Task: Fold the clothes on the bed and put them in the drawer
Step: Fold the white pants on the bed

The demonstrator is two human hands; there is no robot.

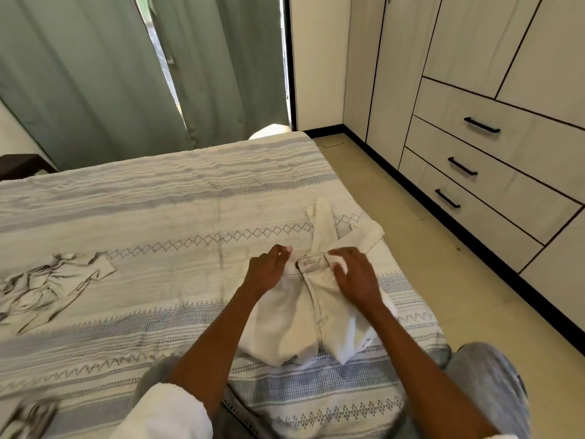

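On the striped bed cover [158, 191], cream cotton trousers [304, 318] lie unfolded; the left hand [266, 274] pinches the waistband, the right hand [354, 277] presses it, fingers spread. A crumpled grey garment [47, 286] waits; the pale wooden drawers [474, 172] are closed.

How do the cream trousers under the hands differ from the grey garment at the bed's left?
The cream trousers lie spread near the bed's right edge, with both the left hand and right hand at the waistband. The grey garment lies crumpled and untouched. Both rest on the patterned bedspread, and neither is folded yet.
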